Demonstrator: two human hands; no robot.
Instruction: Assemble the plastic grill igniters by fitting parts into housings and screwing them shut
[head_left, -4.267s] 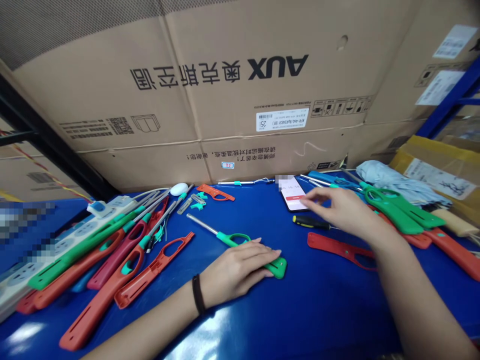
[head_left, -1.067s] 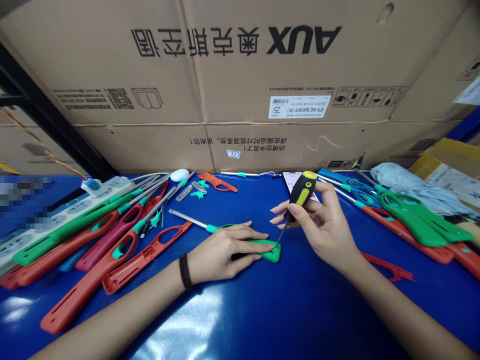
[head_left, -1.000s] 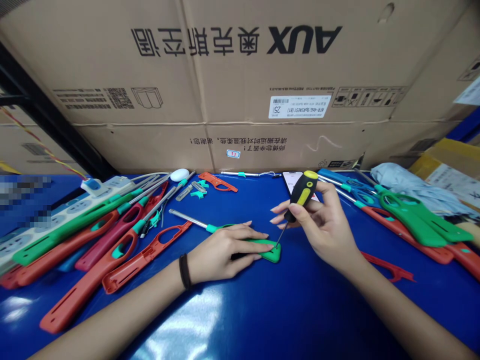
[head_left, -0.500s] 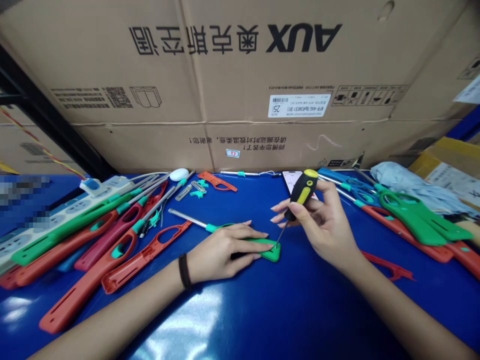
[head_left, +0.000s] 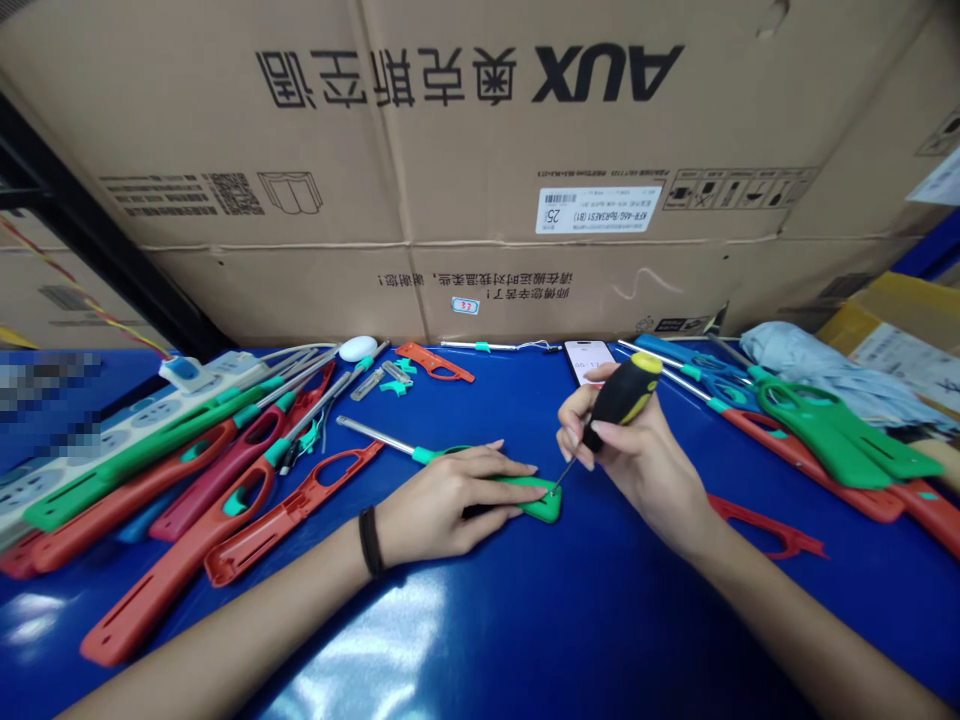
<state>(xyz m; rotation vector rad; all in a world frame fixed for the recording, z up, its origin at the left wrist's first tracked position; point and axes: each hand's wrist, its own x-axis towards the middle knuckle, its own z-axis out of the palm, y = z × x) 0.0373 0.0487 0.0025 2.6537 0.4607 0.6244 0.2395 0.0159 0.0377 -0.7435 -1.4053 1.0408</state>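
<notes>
My left hand lies over a green-handled long-nose utility lighter, pinning it to the blue table, with its steel nozzle pointing left. My right hand grips a small screwdriver with a black and yellow handle. The thin shaft of the screwdriver slants down, and its tip touches the green handle beside my left fingertips. Most of the lighter's middle is hidden under my left hand.
Several red and green lighters and red half-shells lie at the left, beside a white power strip. Green-handled lighters and a grey cloth lie at the right. A phone and a large cardboard box stand behind.
My right hand has rotated, tilting the screwdriver handle further right and lower. The screwdriver tip stays on the green handle. My left hand and the lighter have not moved.
</notes>
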